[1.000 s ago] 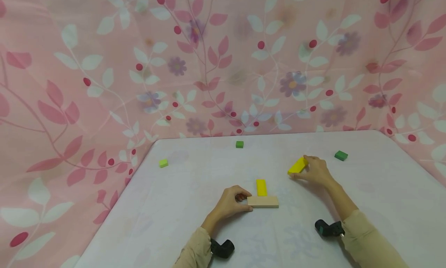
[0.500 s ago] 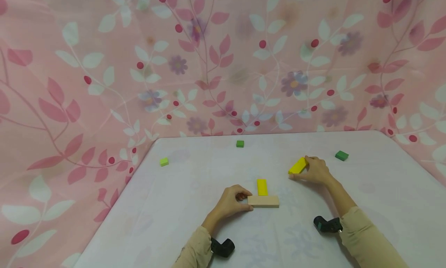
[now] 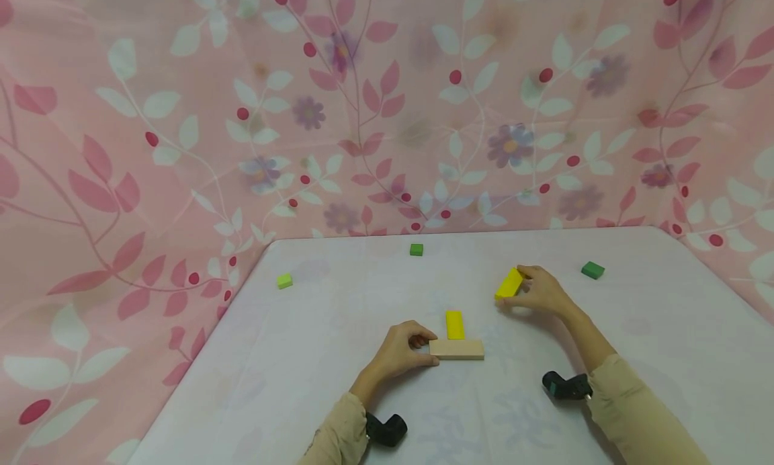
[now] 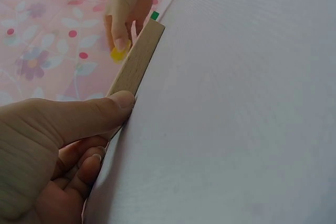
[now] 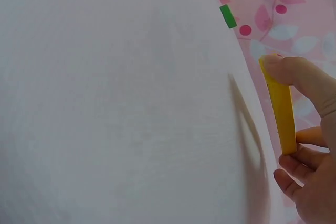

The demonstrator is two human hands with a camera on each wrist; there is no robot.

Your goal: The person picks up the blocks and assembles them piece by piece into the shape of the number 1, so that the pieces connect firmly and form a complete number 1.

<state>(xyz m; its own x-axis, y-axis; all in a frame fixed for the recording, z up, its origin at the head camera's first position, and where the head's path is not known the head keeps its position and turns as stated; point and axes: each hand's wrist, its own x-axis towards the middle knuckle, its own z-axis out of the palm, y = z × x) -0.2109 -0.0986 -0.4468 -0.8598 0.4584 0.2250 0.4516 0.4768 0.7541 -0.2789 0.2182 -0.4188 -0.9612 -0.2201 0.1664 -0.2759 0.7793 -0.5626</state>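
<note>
The left hand (image 3: 400,349) pinches the near end of a plain wooden block (image 3: 456,349) on the worktop (image 3: 272,371); the right hand (image 3: 540,291), well apart and farther forward, holds a yellow block (image 3: 509,283) by its ends between thumb and fingers. Both blocks look light, stiff and smooth, unlikely to break; their ends should give a sure grip. A second yellow block (image 3: 455,324) lies between the hands, just beyond the plain one; whether they touch is hard to tell. The right thumb partly hides its block's end.

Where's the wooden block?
Head view, lower right of center: the left hand pinches the wooden block by its left end, a yellow block just beyond it.
</note>
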